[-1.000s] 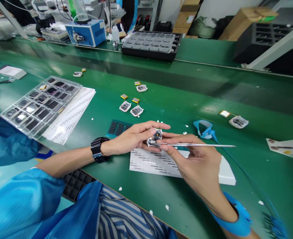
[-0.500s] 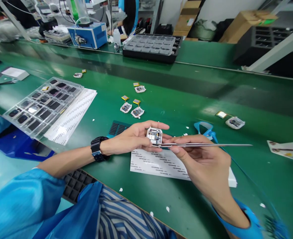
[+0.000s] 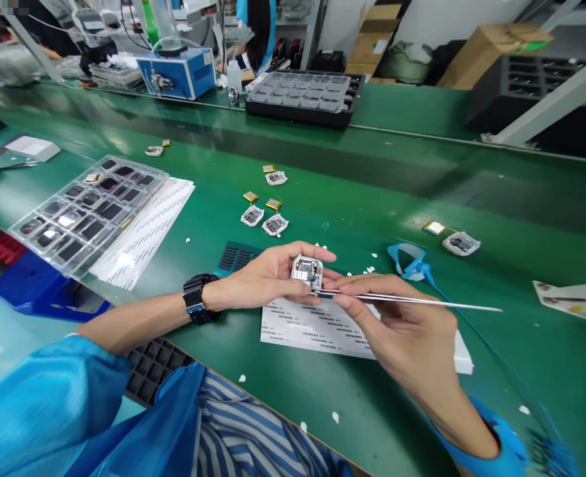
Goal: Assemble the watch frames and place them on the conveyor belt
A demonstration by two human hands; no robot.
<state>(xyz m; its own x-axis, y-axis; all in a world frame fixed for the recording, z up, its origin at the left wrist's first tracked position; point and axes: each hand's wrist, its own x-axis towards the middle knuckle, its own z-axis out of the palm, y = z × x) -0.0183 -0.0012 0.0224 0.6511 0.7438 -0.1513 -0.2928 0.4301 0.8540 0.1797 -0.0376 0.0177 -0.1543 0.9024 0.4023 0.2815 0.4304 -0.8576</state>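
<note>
A left hand (image 3: 276, 275) grips a white device case (image 3: 307, 271), likely light, stiff and fragile inside, best held by its sides. Just beside, the right hand (image 3: 407, 331) pinches metal tweezers (image 3: 412, 301).

There are six open white cases (image 3: 307, 268), five yellow-edged packs (image 3: 273, 205) beside them, and one wristwatch (image 3: 200, 299).
</note>
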